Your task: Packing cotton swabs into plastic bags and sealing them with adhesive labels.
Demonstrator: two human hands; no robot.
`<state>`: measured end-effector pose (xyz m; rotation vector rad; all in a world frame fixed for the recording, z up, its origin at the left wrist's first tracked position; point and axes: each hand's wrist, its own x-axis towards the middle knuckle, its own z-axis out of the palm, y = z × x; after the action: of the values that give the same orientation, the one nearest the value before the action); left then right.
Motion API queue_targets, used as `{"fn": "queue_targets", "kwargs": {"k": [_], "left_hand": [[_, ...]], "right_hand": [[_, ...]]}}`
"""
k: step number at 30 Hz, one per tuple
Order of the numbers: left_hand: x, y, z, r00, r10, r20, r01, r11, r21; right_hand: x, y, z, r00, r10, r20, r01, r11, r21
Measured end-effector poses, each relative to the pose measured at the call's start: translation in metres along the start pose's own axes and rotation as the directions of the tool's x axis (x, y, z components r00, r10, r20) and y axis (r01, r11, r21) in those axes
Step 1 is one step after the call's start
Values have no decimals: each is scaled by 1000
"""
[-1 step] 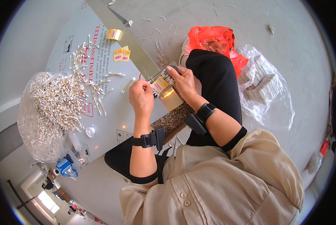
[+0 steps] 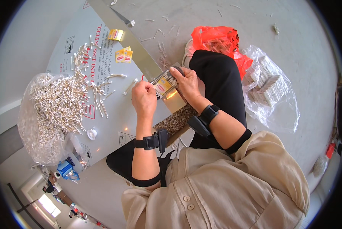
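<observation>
My right hand [image 2: 188, 86] grips a small clear pack of cotton swabs [image 2: 163, 84], thumb on top, with a yellow card showing through its side. At the pack's left end is my left hand [image 2: 143, 97], its fingers curled closed; what they pinch is hidden. Swab tips show beside those fingers. Close by on the table lie a few loose swabs [image 2: 130, 87]. Farther left, a big heap of cotton swabs [image 2: 58, 101] spills from a clear plastic bag [image 2: 24, 114]. Yellow cards [image 2: 124, 56] and a stack of similar cards [image 2: 116, 35] lie beyond my left hand.
Below my hands is a box of swabs [image 2: 174, 122], near the metal table's edge [image 2: 150, 57]. A red bag [image 2: 216, 36] and a clear bag of small boxes [image 2: 268, 86] lie right of my leg. A white spool-like piece [image 2: 91, 133] stands near the heap.
</observation>
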<state>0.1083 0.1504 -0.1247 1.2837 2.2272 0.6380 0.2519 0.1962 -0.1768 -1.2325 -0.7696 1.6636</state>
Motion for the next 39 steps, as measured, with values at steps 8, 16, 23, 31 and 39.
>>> {"fn": "queue_targets", "kwargs": {"k": [8,16,23,31,39], "left_hand": [[-4,11,9,977,198,-76,-174,953,249],[-10,22,10,993,40,-111,-18,981,193],[-10,20,12,993,-2,-118,19,990,137],[-43,1,6,904,375,-206,-341,922,182],[-71,7,7,878,475,-58,-392,784,482]], "right_hand": [[-1,-2,-2,1000,2,15,-2,1000,5],[-10,-14,-10,992,116,52,-122,986,117],[-16,-26,-16,980,189,60,-191,981,43],[-18,-23,-15,970,231,79,-241,958,157],[-19,-18,-12,976,203,73,-214,954,208]]}}
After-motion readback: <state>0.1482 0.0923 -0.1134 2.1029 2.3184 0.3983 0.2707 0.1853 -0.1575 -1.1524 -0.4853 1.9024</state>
